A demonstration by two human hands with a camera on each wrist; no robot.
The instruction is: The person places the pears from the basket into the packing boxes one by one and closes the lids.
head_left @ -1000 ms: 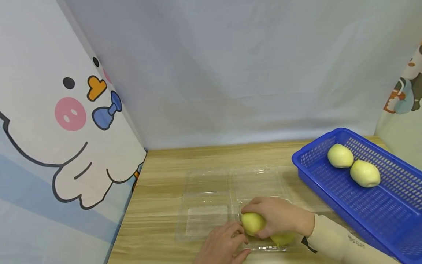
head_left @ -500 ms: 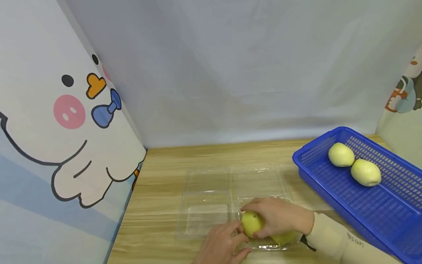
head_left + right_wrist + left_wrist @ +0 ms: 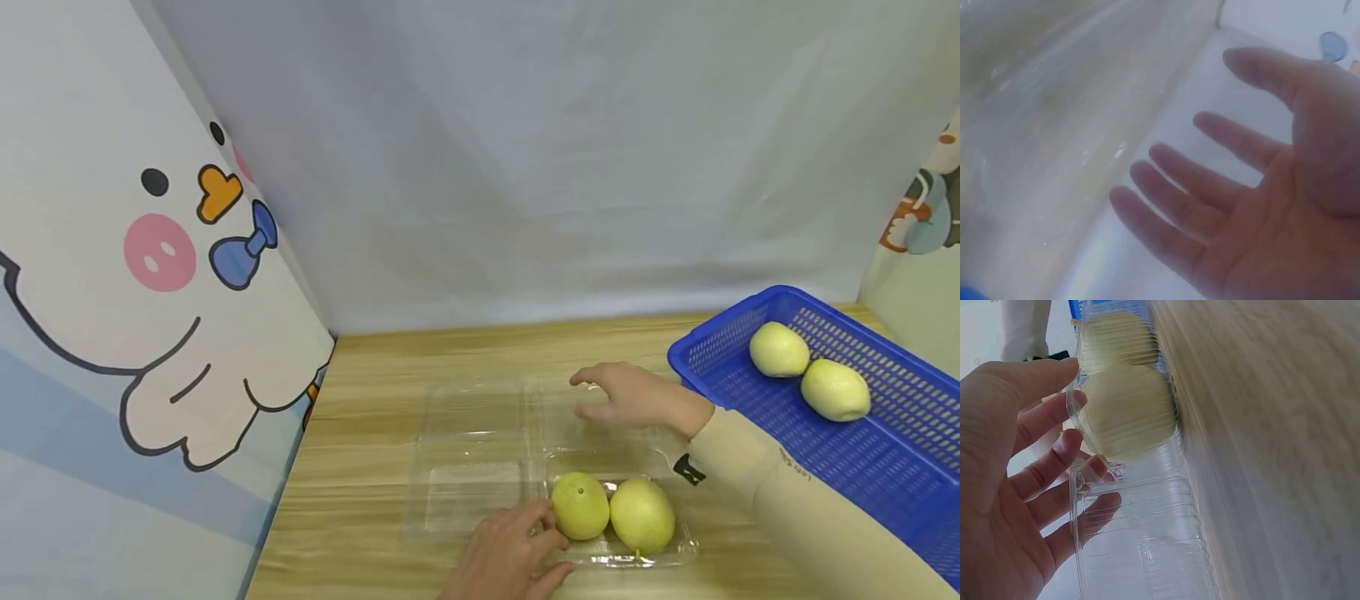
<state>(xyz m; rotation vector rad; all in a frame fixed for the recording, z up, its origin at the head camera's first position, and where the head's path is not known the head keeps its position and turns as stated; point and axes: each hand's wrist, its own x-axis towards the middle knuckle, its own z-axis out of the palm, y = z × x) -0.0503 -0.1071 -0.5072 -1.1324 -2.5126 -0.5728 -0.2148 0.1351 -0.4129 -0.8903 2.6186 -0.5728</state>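
Two round yellow-green fruits, one on the left (image 3: 580, 506) and one on the right (image 3: 642, 516), lie side by side in the near right part of a clear plastic clamshell box (image 3: 474, 498). My left hand (image 3: 510, 550) rests at the box's front rim beside the left fruit, fingers loosely bent and spread. Its fingertips overlap the rim in the left wrist view, where a fruit (image 3: 1125, 412) shows through the ribbed wall. Above the far right part of the box, my right hand (image 3: 630, 396) holds nothing; its fingers (image 3: 1172, 215) are spread and nearly straight in the right wrist view.
A blue plastic basket (image 3: 750, 442) stands on the right with two more pale fruits (image 3: 834, 390) at its far end. Under everything is a wood-grain table (image 3: 360, 433). Behind it hangs a pale cloth wall (image 3: 555, 183), and a cartoon-printed panel stands left.
My right hand has let go of the left fruit and moved up and away over the far part of the box, uncovering both fruits. My left hand stays at the front rim.
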